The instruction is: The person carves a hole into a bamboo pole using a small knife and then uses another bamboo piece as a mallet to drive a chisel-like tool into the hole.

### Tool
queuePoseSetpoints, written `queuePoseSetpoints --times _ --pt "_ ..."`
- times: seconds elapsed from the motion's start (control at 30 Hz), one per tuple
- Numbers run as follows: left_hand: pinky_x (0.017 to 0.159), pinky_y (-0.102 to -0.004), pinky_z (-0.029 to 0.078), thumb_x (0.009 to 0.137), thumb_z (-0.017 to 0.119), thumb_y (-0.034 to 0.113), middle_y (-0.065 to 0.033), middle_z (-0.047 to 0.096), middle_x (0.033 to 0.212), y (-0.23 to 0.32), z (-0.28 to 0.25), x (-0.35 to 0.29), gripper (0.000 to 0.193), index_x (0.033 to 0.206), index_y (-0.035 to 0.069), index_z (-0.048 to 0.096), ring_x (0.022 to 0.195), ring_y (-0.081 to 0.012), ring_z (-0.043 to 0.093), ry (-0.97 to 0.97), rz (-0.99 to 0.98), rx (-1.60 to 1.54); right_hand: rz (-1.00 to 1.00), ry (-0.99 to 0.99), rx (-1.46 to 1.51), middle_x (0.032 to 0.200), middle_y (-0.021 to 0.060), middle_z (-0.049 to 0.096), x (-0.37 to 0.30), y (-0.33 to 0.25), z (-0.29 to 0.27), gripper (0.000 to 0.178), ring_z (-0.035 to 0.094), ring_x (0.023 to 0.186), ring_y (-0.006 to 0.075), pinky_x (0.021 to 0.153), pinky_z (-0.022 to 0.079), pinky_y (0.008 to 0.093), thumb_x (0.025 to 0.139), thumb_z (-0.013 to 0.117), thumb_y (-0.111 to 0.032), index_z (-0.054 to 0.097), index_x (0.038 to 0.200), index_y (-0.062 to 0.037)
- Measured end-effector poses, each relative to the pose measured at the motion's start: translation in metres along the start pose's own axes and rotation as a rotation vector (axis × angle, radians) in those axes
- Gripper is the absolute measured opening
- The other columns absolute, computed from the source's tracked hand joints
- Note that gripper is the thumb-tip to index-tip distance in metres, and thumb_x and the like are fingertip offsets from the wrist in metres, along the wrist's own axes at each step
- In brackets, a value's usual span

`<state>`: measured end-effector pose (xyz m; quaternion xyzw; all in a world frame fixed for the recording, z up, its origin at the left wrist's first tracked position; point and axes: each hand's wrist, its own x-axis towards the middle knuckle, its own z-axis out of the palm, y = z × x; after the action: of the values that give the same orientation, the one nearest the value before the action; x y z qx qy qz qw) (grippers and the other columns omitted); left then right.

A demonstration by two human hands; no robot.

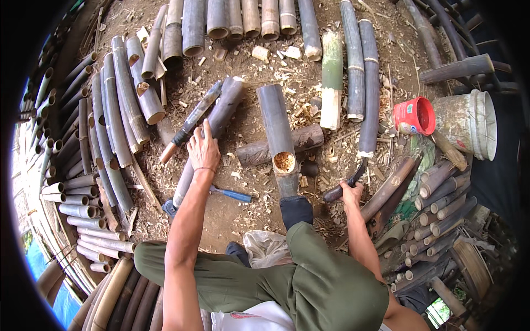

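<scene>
My left hand (203, 150) grips a dark bamboo tube (225, 107) from above, index finger stretched along it; the tube's far end is blurred. Just left of it lies a long tool with a wooden handle and black band (193, 117). In my right hand (352, 193) is the dark handle of a knife (334, 193), its dark curved blade pointing away from me. Between the hands a bamboo tube with an oval cut-out (270, 118) leans across a brown bamboo log (312, 137). Pale shavings (284, 161) fill the cut-out, and its near end meets my dark-covered foot (296, 212).
A blue-handled tool (234, 195) lies on the ground right of my left forearm. Bamboo tubes (193, 27) line the far side, with stacks (441, 209) at both sides. A red pail (413, 116) and a white bucket (479, 126) stand at right. Chips litter the soil.
</scene>
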<state>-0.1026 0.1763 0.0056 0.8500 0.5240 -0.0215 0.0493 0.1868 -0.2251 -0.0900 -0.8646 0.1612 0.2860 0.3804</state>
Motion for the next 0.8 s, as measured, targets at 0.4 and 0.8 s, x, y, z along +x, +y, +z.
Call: queuePoseSetpoints --times 0.4,0.8 --pt "0.08 -0.0287 0.049 0.086 0.074 0.049 -0.003 0.055 0.096 0.153 -0.09 -0.133 0.084 0.139 -0.006 0.041 0.088 -0.0118 0.055 -1.29 -0.18 -1.524 -0.582 -0.711 -0.344 0.101 0.0146 0.062 -0.165 -0.207 -0.071 0.057 0.063 0.096 0.0236 0.073 0.054 0.0328 0.085 0.06 -0.002 0.044 0.14 -0.0018" --pt "0.066 -0.0272 0.037 0.103 0.041 0.047 0.0027 0.053 0.081 0.232 -0.052 -0.109 0.054 0.139 0.008 0.049 0.069 -0.0107 0.044 -0.913 -1.153 -2.403 -1.379 -1.041 -1.502 0.074 0.0073 0.069 -0.143 -0.294 0.033 0.03 0.07 0.07 0.0223 0.058 0.054 0.0341 0.081 0.067 -0.022 0.062 0.101 -0.0004"
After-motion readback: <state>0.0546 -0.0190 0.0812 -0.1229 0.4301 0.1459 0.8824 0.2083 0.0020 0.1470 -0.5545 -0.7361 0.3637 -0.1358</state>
